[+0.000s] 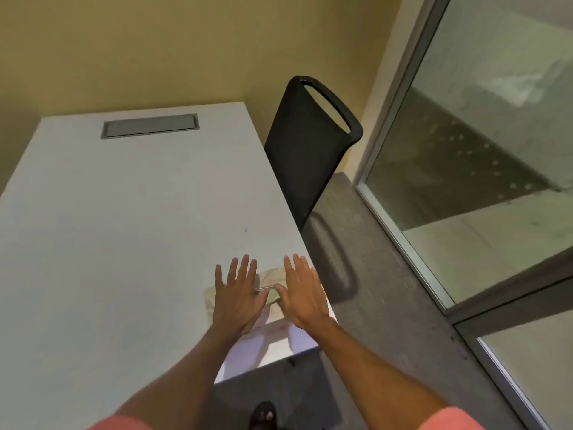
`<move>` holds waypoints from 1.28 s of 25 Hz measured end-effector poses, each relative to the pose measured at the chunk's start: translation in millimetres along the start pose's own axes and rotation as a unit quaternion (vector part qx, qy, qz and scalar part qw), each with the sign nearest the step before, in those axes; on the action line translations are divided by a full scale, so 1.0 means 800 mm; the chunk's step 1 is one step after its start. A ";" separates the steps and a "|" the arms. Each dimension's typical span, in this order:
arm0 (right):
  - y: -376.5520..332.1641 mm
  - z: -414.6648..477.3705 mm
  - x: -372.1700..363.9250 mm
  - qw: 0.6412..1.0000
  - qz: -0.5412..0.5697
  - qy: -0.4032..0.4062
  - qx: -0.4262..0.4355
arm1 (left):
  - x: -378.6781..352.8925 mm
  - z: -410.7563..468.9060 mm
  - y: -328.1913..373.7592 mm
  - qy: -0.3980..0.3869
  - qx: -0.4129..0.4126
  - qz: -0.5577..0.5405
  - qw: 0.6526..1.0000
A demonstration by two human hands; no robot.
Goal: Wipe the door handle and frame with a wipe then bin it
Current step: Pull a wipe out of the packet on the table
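A pale, crumpled wipe packet [270, 276] lies flat near the front right corner of the white table [124, 228]. My left hand [237, 293] hovers over its left part, fingers spread and palm down. My right hand [302, 293] is over its right part, also spread flat. The two thumbs nearly meet above the packet's middle, where a thin clear strip shows. Most of the packet is hidden under my hands. Neither hand grips anything. A glass door with a metal frame [403, 234] stands at the right; its handle is out of sight.
A black mesh chair [305, 150] is tucked against the table's right edge. A grey cable hatch [150, 125] sits at the table's far end. Grey carpet [381, 305] runs between table and glass. A yellow wall is behind. My sandalled foot [263, 415] shows below.
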State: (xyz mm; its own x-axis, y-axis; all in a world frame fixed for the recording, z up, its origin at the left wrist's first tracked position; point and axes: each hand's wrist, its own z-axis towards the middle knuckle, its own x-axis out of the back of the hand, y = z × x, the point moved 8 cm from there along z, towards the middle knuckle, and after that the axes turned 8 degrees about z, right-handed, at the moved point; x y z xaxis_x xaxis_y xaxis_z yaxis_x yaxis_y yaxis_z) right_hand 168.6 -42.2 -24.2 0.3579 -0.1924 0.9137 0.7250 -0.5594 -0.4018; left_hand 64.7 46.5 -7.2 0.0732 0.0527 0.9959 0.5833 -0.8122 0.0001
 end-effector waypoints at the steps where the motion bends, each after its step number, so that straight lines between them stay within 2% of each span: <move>1: -0.009 -0.003 -0.006 1.000 -0.006 -0.007 0.010 | -0.006 -0.005 -0.008 0.022 0.005 0.003 1.000; 4: -0.032 -0.007 -0.023 0.998 -0.007 -0.030 0.051 | -0.029 -0.025 -0.027 0.002 0.016 0.008 1.000; 8: -0.058 -0.003 -0.020 0.993 0.032 0.003 0.110 | -0.067 -0.035 -0.042 -0.030 0.029 -0.009 0.999; 10: -0.066 0.001 -0.024 0.992 0.031 -0.011 0.120 | -0.082 -0.032 -0.047 -0.044 0.035 -0.010 0.998; 12: -0.072 0.008 -0.029 0.992 0.023 -0.031 0.121 | -0.089 -0.030 -0.049 -0.051 0.036 -0.010 0.998; 15: -0.064 0.022 -0.029 0.996 0.057 -0.047 0.053 | -0.090 -0.030 -0.048 -0.048 0.035 -0.008 0.998; 16: -0.063 0.024 -0.030 0.996 0.048 -0.060 0.044 | -0.089 -0.029 -0.048 -0.047 0.034 -0.011 0.998; 19: -0.075 0.028 -0.035 0.990 -0.041 -0.092 0.103 | -0.086 -0.030 -0.045 -0.042 0.033 -0.005 0.999; 25: -0.083 0.028 -0.037 0.982 -0.078 -0.110 0.132 | -0.085 -0.031 -0.044 -0.038 0.037 0.005 0.999; 32: -0.093 0.027 -0.054 0.959 -0.147 -0.121 0.209 | -0.082 -0.031 -0.043 -0.009 0.037 -0.015 0.999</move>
State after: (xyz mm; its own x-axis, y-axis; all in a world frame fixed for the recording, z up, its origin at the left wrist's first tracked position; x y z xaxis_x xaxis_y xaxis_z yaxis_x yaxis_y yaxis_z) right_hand 111.9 24.9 -35.2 0.1913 0.1459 0.9706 0.9701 -0.1783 -0.1644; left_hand 19.9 56.4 -70.4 0.0690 0.0878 0.9937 0.6435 -0.7651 0.0229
